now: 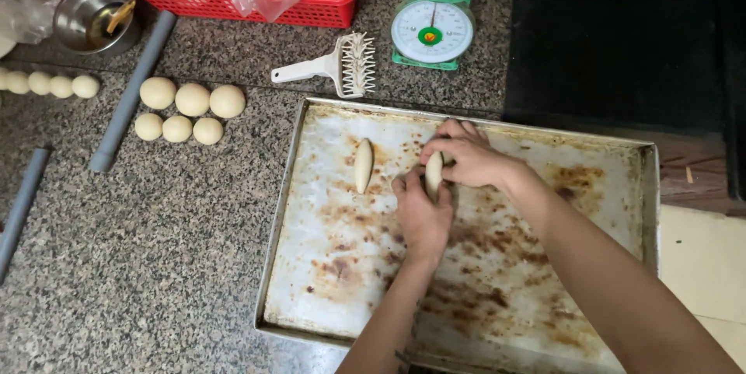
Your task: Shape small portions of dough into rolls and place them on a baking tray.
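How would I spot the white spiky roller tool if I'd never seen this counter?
Start at the big stained baking tray on the speckled counter. Just beyond its far edge, left of the green kitchen scale, lies the white spiked roller. Only it has a flat handle and a drum bristling with thin spikes.

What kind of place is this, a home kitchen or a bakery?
Probably a small bakery or kitchen work counter. Both hands shape dough on a worn baking tray, with dough balls lined up on the counter and a green scale nearby.
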